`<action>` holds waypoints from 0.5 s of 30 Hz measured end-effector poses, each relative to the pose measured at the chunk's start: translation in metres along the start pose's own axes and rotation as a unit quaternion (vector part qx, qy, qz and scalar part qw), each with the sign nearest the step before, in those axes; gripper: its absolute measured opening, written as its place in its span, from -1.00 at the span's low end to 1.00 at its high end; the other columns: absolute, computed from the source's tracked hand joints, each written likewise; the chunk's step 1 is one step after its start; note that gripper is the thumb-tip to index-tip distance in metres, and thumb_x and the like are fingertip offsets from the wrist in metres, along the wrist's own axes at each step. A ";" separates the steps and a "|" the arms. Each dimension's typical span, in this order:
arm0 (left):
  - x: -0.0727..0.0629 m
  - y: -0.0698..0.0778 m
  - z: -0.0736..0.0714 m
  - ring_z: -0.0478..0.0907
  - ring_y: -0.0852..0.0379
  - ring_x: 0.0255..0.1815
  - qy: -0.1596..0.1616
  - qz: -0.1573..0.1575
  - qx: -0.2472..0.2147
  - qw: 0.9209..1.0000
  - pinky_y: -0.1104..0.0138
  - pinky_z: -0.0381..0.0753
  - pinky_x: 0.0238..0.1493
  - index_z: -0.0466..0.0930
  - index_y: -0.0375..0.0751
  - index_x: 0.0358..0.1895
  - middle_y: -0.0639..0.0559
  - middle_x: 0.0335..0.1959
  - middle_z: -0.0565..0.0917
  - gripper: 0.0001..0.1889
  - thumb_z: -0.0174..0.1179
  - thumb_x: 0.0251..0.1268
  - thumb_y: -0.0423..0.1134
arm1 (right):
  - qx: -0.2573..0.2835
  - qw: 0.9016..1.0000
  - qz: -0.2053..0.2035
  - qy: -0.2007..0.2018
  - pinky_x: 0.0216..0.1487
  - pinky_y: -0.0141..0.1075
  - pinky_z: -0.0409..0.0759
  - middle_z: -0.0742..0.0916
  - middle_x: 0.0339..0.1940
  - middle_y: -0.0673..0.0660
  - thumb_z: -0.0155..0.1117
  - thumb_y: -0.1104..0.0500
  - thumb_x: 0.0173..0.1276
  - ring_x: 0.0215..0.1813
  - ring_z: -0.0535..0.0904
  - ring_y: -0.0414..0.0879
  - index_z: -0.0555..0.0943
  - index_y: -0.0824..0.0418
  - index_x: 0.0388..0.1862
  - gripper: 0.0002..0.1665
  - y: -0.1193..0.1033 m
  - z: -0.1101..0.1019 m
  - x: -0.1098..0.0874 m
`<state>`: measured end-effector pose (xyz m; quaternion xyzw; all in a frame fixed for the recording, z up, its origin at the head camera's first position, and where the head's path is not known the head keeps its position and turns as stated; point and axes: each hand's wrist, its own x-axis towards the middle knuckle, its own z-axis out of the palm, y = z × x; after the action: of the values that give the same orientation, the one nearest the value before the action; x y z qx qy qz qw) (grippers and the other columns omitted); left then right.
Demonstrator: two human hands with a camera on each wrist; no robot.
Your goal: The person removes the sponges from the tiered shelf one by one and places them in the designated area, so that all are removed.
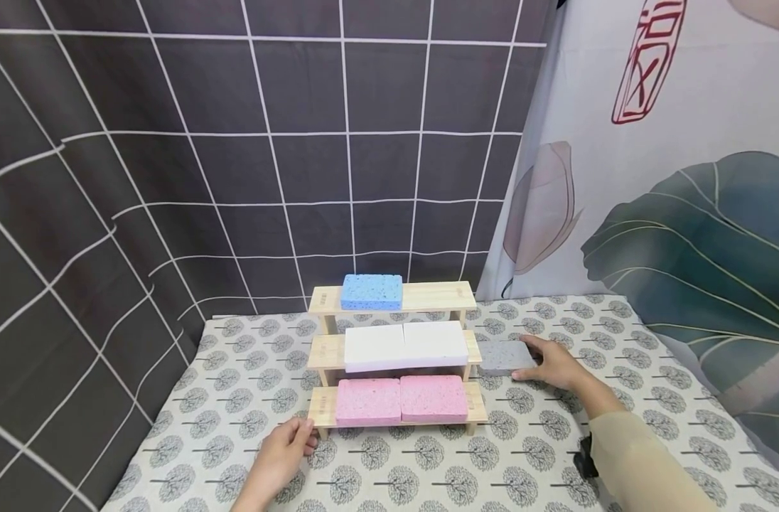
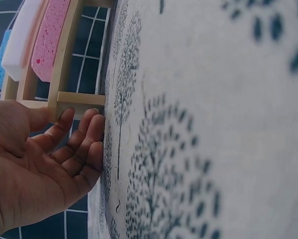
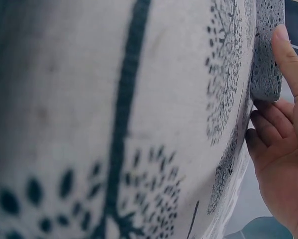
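A three-step wooden rack stands on the patterned cloth. On its lowest step lie two pink sponges, on the middle step two white sponges, and on the top step one blue sponge, with bare wood to its right. My left hand pinches the left end of the lowest step, thumb above and forefinger at the wood's underside. Right of the rack, my right hand grips a grey sponge by its right end. In the right wrist view the grey sponge is low over the cloth.
A cloth with tree prints covers the table. Behind and to the left hangs a dark curtain with white grid lines. At the right hangs a white curtain with leaf prints.
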<state>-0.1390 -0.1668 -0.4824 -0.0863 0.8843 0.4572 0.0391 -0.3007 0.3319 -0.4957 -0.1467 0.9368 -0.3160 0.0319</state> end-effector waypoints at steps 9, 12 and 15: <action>-0.001 0.001 -0.001 0.57 0.16 -0.35 -0.001 0.003 0.000 1.000 0.25 0.59 -0.24 0.64 -0.30 -0.18 0.06 -0.39 0.63 -0.65 -0.04 0.63 -0.12 | 0.008 0.999 0.010 0.038 0.32 0.35 0.34 0.44 0.38 0.54 0.49 -0.19 0.24 0.34 0.38 0.52 0.27 0.46 0.48 0.09 -0.008 -0.007 -0.005; 0.000 0.000 0.000 0.57 0.15 -0.35 -0.002 0.002 0.000 1.000 0.26 0.59 -0.25 0.64 -0.31 -0.16 0.06 -0.39 0.63 -0.64 -0.04 0.63 -0.11 | 0.038 0.997 0.013 0.059 0.34 0.29 0.36 0.43 0.40 0.51 0.33 -0.17 0.42 0.36 0.38 0.50 0.24 0.47 0.49 -0.02 -0.015 -0.012 -0.006; 0.000 0.000 -0.001 0.57 0.15 -0.35 -0.003 -0.001 0.000 1.000 0.26 0.59 -0.25 0.65 -0.32 -0.14 0.05 -0.39 0.63 -0.64 -0.04 0.63 -0.11 | 0.066 0.994 0.013 0.083 0.37 0.26 0.35 0.43 0.41 0.51 0.23 -0.16 0.50 0.37 0.36 0.49 0.24 0.47 0.49 -0.10 -0.023 -0.017 -0.006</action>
<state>-0.1388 -0.1672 -0.4820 -0.0856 0.8841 0.4575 0.0421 -0.2918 0.3262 -0.4688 -0.1058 0.9152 -0.3876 -0.0324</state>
